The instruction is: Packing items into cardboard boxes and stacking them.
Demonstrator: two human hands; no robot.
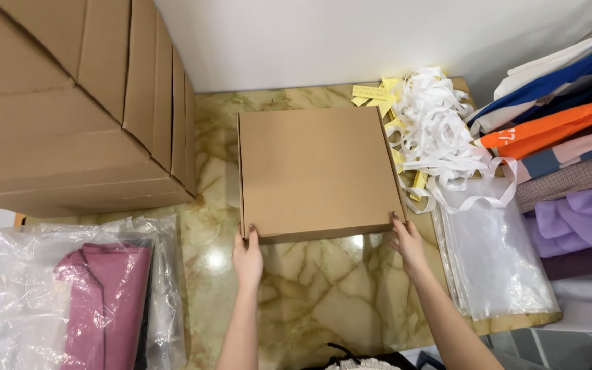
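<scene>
Marble-look counter w/ a flat, closed, plain brown cardboard box sitting mid-counter toward the back edge, left hand and right hand each pinching a near corner, fingers together, prob to keep it square, w/ a bagged pink garment at the left edge.

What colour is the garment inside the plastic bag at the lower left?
The bagged garment is dusty pink, seen clearly in the head view.
</scene>
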